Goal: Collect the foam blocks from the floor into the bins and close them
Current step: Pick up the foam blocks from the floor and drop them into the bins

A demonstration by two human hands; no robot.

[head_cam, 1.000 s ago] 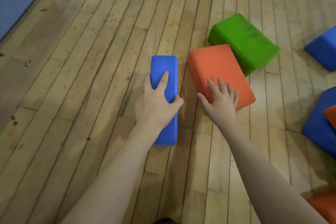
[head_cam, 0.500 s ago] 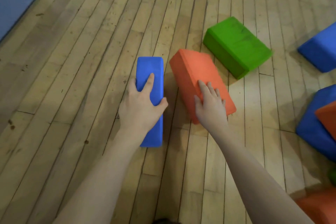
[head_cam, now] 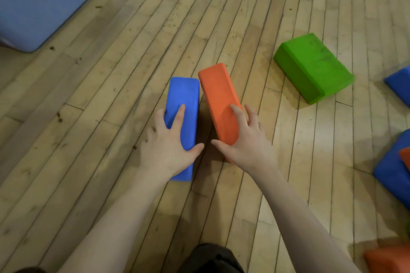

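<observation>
Blue bin [head_cam: 42, 0] is sitting far up-left of the green block [head_cam: 312, 68], while nearer it the right hand [head_cam: 246, 146] is clamping the orange block [head_cam: 218, 104], apparently on edge, left hand [head_cam: 168, 146] gripping the adjacent blue block [head_cam: 183, 104].

The floor [head_cam: 221, 17] is made of long light wood planks with small dark specks. A blue block [head_cam: 185, 97] and an orange block [head_cam: 218, 97] stand on their thin sides, close together, far ends almost touching. A green block [head_cam: 315, 66] lies flat off to the right. More blue blocks [head_cam: 392, 173] and orange ones sit at the right edge. A big pale blue box [head_cam: 40, 0] rests at the top left.
</observation>
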